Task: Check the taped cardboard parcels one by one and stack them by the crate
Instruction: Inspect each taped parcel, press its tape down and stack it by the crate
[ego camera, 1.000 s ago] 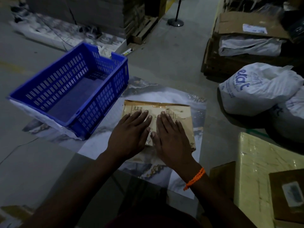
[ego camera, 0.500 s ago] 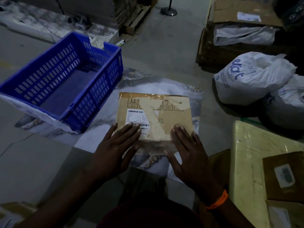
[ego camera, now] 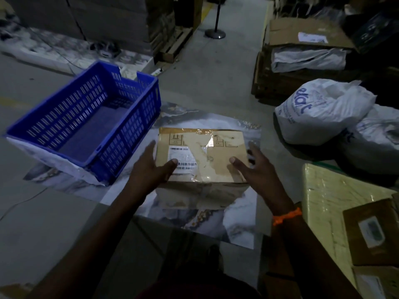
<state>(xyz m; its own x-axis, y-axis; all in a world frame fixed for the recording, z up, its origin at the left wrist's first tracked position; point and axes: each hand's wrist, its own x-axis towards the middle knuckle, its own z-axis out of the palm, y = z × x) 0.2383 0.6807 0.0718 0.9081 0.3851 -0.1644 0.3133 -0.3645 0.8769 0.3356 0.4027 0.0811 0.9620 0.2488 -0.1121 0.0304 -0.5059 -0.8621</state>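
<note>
A flat brown cardboard parcel (ego camera: pixel 218 167), sealed with shiny clear tape and carrying a white barcode label, lies on a marbled sheet (ego camera: pixel 228 225) on the floor, just right of an empty blue plastic crate (ego camera: pixel 129 145). My left hand (ego camera: pixel 149 171) grips the parcel's left side with the thumb on top near the label. My right hand (ego camera: pixel 252 169) grips the right side, thumb on top and fingers spread down the edge. The parcel's near edge looks raised off the sheet.
Two white sacks (ego camera: pixel 319 113) lie at the right. A pale wrapped box (ego camera: pixel 328 199) with labelled cardboard boxes (ego camera: pixel 371 231) on it stands at the near right. Flattened cartons on a pallet (ego camera: pixel 302 33) and a stanchion base (ego camera: pixel 215 35) are farther back.
My hands lay flat on the parcel's top, slid back to its near edge, and now hold its left and right sides. The near edge has come up.
</note>
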